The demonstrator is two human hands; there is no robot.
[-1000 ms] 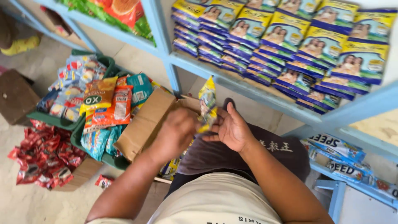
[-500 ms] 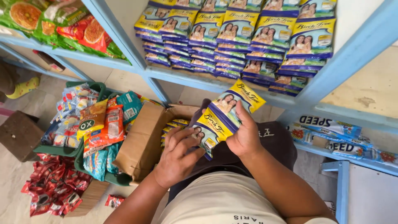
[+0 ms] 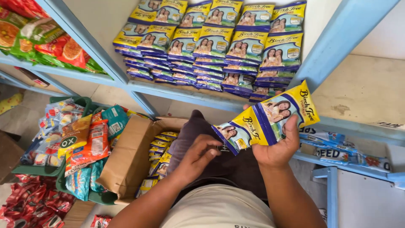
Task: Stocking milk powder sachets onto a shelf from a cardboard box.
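Right hand (image 3: 276, 147): palm up, fingers curled around the lower edge of two yellow-and-blue sachets (image 3: 265, 120), thumb pressed on their face.
Sachets, lie: fanned and overlapping, just above the right fingers and in front of the blue shelf edge (image 3: 190, 96).
Sachets, axis: the pair runs from lower left to upper right; the upper sachet's top edge points up and right, the lower one's toward the left hand.
Left hand (image 3: 198, 154): fingers loosely bent and partly open, gripping nothing, fingertips just short of the lower sachet's corner.
Below the left fingers: an open cardboard box (image 3: 130, 160) with more of the same sachets inside.
Above both hands: shelf stacks of matching sachets (image 3: 211, 50), laid in overlapping rows.
Far left of the fingers: a green basket (image 3: 80, 101) of mixed snack packets.
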